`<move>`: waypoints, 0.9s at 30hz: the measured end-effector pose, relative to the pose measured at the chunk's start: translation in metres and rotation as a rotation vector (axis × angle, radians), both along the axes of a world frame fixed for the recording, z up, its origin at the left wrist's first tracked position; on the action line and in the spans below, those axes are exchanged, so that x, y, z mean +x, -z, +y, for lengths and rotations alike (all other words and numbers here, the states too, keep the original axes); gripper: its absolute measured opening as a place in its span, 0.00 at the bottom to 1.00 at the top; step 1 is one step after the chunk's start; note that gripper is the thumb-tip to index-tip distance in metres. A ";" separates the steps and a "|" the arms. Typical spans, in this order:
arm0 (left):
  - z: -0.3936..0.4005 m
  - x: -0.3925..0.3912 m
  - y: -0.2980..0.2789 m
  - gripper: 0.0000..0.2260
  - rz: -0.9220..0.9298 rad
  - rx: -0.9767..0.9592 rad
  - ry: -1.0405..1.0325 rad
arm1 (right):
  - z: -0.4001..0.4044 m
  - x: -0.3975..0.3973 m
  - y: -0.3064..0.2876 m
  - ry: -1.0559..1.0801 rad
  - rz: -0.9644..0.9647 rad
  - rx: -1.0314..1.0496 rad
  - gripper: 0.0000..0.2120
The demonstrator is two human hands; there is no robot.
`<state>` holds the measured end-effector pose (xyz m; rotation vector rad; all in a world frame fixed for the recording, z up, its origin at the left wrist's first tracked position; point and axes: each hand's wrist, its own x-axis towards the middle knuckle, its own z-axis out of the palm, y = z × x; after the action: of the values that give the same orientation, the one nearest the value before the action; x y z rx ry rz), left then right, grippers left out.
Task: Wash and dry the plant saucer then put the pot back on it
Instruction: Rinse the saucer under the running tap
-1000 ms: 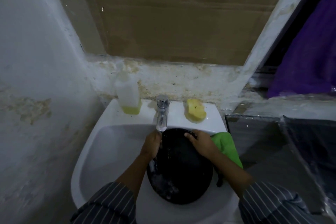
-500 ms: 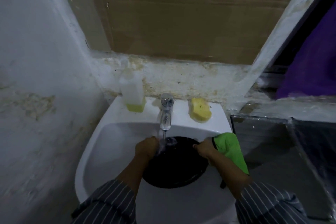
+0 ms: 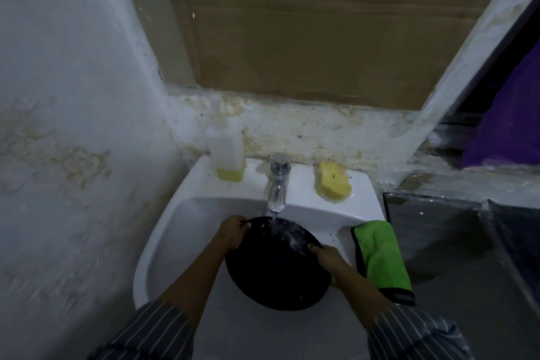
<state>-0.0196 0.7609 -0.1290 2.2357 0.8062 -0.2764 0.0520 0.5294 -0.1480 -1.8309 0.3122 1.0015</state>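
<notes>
Head view: the round black plastic plant saucer [image 3: 274,269] is held tilted inside the white ceramic basin [image 3: 163,242], its far rim under the running chrome tap [image 3: 277,184]. Water strikes the wet, glossy inner face. The left hand [image 3: 232,231] grips the saucer's far-left rim; the right hand [image 3: 325,256] grips its right rim. A folded green cloth [image 3: 381,260] lies on the basin's right edge.

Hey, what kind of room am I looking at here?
Probably a small washroom or utility corner: a white basin with a running tap, a soap bottle and yellow sponge on its ledge, against stained, peeling walls.
</notes>
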 end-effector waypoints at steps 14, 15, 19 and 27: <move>-0.006 -0.048 -0.018 0.12 -0.411 0.037 -0.192 | 0.037 -0.011 -0.017 -0.273 -0.238 -0.182 0.11; -0.008 -0.052 -0.019 0.11 -0.439 0.036 -0.196 | 0.037 -0.014 -0.017 -0.218 -0.196 -0.140 0.09; -0.016 -0.066 -0.020 0.10 -0.558 0.010 -0.230 | 0.033 -0.023 -0.016 0.051 0.108 0.049 0.25; -0.034 -0.082 -0.010 0.08 -0.675 -0.004 -0.317 | 0.013 -0.035 -0.012 0.169 0.022 0.245 0.18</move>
<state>-0.1019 0.7267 -0.1189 1.9576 0.7521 0.5972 0.0167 0.5427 -0.1360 -1.5474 0.3360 0.9010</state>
